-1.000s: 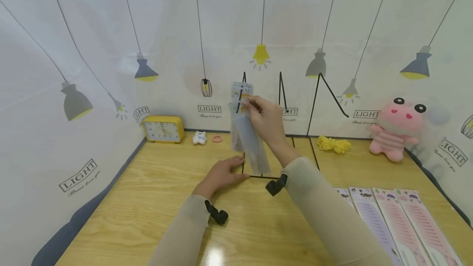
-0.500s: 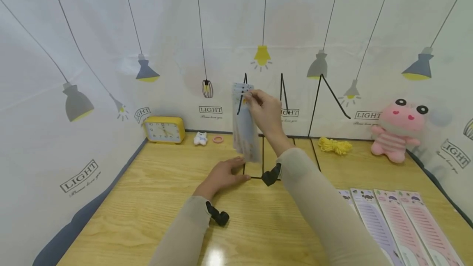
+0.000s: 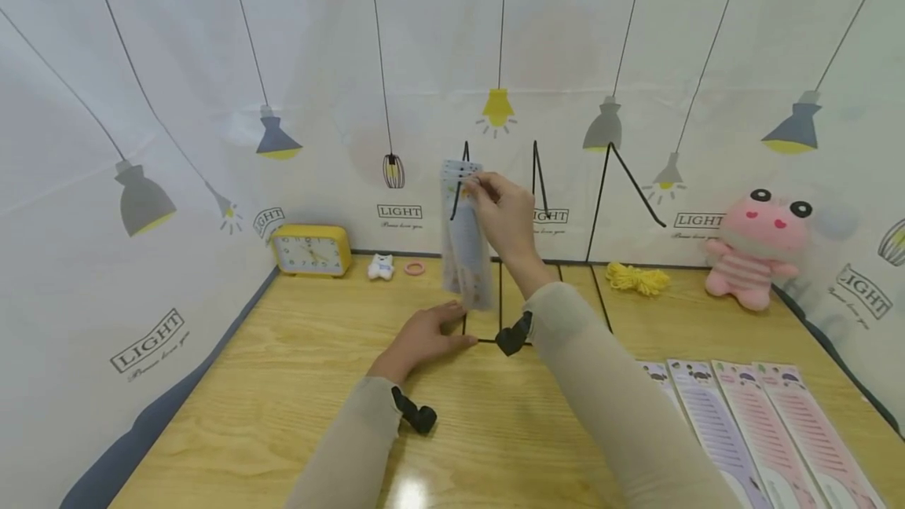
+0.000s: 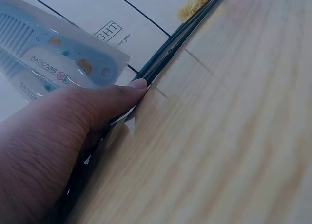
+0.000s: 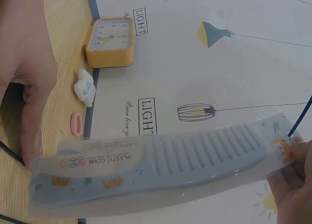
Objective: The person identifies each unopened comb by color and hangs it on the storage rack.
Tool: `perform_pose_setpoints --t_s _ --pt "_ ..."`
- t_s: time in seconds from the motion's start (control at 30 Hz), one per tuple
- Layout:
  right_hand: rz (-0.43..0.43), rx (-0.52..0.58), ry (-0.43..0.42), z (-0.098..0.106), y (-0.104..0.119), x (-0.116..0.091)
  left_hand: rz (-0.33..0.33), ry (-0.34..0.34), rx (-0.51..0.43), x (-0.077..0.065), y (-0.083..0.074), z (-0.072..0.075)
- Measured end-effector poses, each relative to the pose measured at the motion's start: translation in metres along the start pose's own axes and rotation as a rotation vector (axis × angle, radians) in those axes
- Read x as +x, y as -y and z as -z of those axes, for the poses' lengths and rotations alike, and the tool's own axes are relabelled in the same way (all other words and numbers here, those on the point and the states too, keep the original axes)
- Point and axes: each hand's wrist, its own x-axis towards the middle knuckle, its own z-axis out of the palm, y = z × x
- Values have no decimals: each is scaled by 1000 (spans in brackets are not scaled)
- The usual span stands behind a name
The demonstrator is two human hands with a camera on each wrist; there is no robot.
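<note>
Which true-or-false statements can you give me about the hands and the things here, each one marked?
1. The right hand holds a packaged blue comb. True.
2. The left hand is well clear of the black wire rack. False: it touches the rack's base.
3. In the head view, the yellow clock stands left of the white figurine. True.
4. There, the yellow cord lies right of the pink plush toy. False: it lies to the left.
5. A purple package lies on the wooden tabletop. True.
</note>
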Motion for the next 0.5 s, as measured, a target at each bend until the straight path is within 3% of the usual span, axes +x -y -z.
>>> perform_pose_setpoints --t_s 0.5 --pt "10 -3 0 3 -5 -5 -10 1 21 1 0 0"
